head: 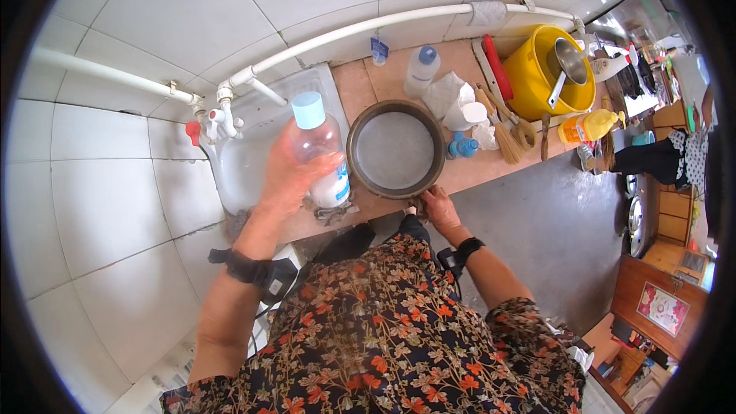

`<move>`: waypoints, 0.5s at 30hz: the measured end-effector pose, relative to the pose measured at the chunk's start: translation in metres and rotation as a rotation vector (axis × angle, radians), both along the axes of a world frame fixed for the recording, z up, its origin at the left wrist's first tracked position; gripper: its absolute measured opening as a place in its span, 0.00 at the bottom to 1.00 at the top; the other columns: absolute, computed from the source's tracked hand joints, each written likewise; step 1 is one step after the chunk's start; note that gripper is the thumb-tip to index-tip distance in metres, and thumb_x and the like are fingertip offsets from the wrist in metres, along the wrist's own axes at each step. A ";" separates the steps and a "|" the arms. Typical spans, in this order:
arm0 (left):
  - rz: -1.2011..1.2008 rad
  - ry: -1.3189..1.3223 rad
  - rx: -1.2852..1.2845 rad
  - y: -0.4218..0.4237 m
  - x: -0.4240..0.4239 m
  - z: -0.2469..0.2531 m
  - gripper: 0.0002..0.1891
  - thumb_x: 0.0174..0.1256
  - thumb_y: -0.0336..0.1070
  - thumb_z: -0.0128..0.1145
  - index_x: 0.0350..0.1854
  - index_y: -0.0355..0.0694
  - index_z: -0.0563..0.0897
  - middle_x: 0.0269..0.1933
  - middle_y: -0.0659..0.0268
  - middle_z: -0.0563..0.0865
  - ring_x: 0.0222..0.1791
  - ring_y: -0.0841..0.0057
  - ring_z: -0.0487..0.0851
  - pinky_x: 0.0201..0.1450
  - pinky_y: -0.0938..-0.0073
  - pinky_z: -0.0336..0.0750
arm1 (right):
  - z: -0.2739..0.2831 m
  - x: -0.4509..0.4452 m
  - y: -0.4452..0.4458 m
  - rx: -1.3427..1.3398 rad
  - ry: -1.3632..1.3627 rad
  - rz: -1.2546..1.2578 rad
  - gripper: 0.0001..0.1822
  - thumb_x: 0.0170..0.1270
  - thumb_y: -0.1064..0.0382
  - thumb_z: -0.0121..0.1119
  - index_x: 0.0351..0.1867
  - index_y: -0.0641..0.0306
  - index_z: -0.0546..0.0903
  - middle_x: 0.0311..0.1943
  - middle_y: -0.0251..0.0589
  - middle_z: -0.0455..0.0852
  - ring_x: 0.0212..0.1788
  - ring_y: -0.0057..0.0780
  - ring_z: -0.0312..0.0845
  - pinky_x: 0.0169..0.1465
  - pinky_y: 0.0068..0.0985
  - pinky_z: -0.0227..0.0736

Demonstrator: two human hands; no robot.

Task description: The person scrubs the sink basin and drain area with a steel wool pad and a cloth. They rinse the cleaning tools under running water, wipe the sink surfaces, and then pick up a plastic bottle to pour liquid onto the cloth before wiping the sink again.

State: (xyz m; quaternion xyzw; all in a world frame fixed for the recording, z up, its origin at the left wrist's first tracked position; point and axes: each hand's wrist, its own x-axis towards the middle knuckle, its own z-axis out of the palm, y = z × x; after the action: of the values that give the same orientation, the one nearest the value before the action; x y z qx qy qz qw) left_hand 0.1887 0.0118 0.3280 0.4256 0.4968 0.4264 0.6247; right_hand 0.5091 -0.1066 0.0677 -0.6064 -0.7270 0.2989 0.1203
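Observation:
My left hand is wrapped around a clear plastic bottle with a light blue cap and a blue-and-white label. The bottle stands upright over the counter's front edge, beside the sink; a crumpled dark cloth shows at its base. To its right is a round brown-rimmed pot with cloudy greyish contents. My right hand is at the pot's near rim, fingers curled by the counter edge. Something brownish, perhaps a rag, shows under those fingers; whether they grip it is unclear.
A white sink with taps lies left. Along the counter are a blue-capped bottle, a small blue bottle, brushes, a yellow bucket holding a metal ladle, and a yellow pump bottle. Another person stands farther right.

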 end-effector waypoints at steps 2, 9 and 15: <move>-0.005 0.028 0.032 0.000 -0.005 0.001 0.31 0.56 0.22 0.72 0.63 0.39 0.75 0.50 0.65 0.82 0.48 0.79 0.84 0.52 0.74 0.84 | 0.029 0.005 0.001 -0.166 0.130 0.083 0.17 0.59 0.67 0.63 0.51 0.62 0.79 0.51 0.54 0.82 0.56 0.55 0.78 0.56 0.44 0.76; -0.018 0.142 0.125 0.005 0.002 -0.012 0.31 0.57 0.23 0.71 0.64 0.39 0.74 0.50 0.64 0.82 0.46 0.79 0.84 0.50 0.75 0.85 | 0.153 0.012 0.033 -0.399 1.239 -0.402 0.16 0.77 0.58 0.55 0.59 0.61 0.79 0.43 0.29 0.86 0.45 0.17 0.80 0.52 0.22 0.77; 0.024 0.108 0.069 -0.001 -0.004 -0.002 0.31 0.55 0.23 0.72 0.63 0.41 0.75 0.49 0.67 0.83 0.48 0.80 0.83 0.52 0.74 0.81 | 0.195 -0.024 0.089 -0.417 1.225 -0.391 0.17 0.73 0.58 0.59 0.58 0.64 0.79 0.44 0.32 0.87 0.45 0.21 0.81 0.51 0.23 0.76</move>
State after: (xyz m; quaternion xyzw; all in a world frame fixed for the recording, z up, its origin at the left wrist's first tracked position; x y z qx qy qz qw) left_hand 0.1850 0.0111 0.3264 0.4635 0.5196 0.4271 0.5769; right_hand 0.4849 -0.0172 0.2627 -0.4584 -0.3313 0.6955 0.4431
